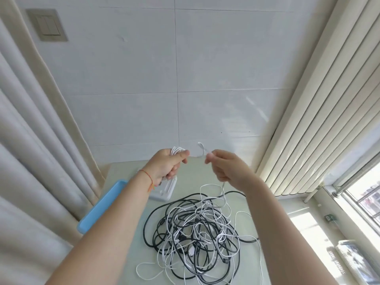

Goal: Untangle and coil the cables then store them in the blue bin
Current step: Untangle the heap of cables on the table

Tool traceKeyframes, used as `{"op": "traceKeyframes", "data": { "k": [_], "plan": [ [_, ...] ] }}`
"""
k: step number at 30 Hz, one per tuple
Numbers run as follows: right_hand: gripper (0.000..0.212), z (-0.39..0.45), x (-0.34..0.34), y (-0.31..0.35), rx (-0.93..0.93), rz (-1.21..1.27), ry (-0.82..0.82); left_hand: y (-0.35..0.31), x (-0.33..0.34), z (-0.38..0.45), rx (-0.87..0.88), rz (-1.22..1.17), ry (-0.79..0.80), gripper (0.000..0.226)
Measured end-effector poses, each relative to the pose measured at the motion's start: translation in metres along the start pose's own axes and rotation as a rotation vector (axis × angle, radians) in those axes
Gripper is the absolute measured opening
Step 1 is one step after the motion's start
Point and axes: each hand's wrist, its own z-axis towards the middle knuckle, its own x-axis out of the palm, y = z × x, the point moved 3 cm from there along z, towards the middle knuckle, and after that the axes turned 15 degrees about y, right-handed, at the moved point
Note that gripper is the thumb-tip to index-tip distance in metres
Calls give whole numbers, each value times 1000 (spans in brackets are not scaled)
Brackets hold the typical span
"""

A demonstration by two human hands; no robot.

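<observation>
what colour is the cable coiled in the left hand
White, clearest in the head view: coil in the left hand.

The scene is bright with daylight that comes from the window (362, 194) at the right. The sill (312, 229) below it is overexposed, almost white. The wall (205, 79) shows soft glare stripes. Shadows are weak. The wide lens bends the curtain (30, 140) at the left edge. The right hand (226, 167) is slightly blurred.

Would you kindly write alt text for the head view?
Two raised hands coil a white cable: the left hand holds the loops, the right hand pinches its end. Below, tangled black and white cables lie beside a blue bin.
</observation>
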Motion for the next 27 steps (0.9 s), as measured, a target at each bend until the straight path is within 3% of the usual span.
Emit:
{"op": "traceKeyframes", "data": {
  "k": [3, 4, 7, 8, 10, 12, 13, 16, 19, 21, 24, 27],
  "plan": [
    [27, -13, -43, 1, 4, 73, -220, 3, -20, -10, -33, 167, -8, 22],
    [29, -15, -58, 0, 98, -94, -302, 4, -25, -12, -58, 251, -2, 21],
    [22, -18, -87, -12, 566, -968, -493, 7, -22, -16, -173, 374, 163, 21],
    [22, -17, -84, -12, 598, -1081, -557, 8, -17, -15, -189, 344, 224, 22],
    [27, -9, -54, -3, 379, -960, -536, 9, -8, -11, -210, 259, 262, 28],
    [19, 0, -11, 9, 145, -705, -329, 11, 3, -6, -246, 201, 288, 34],
    [15, 3, 10, 10, 113, -609, -203, 13, 9, -4, -257, 160, 325, 37],
    [34, 5, 44, -7, 184, -528, 16, 19, 18, 1, -284, 29, 424, 44],
    [21, -6, 29, -20, 271, -365, 125, 23, 10, -3, -353, -78, 468, 46],
    [11, -13, 12, -18, 225, -179, 174, 27, 4, -6, -350, -61, 572, 53],
    [20, -11, -1, -10, 73, 103, 134, 26, 20, -17, -286, -50, 921, 55],
    [39, 2, 11, -18, 73, 172, 56, 9, 45, -20, -107, -403, 987, 52]
  ]
}}
